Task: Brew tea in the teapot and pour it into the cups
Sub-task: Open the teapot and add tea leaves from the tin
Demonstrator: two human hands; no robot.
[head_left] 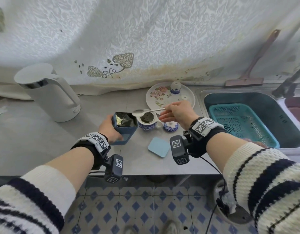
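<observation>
1. Our left hand wraps its fingers round the tea tin and steadies it on the counter, just beside the teapot. Our right hand pinches the handle of the spoon between thumb and forefinger, with the other fingers loosely spread.
2. We judge the step to be spooning leaves from tin to pot. The spoon's bowl hangs over the two rims and looks bare. Next we either dip into the tin for more or set spoon and tin down and fetch hot water, which calls for a free hand.
3. Our white kettle stands well to the left with its top closed; we cannot tell what it holds.
4. At the right, the basin holds a teal basket.
5. Behind the teapot, the plate carries an upturned cup.
6. The tea tin is open, showing gold foil and dark leaves; its pale blue lid lies nearer us.
7. The teapot is uncovered, with dark leaves inside.
8. A second cup stands upright just right of the teapot.
</observation>
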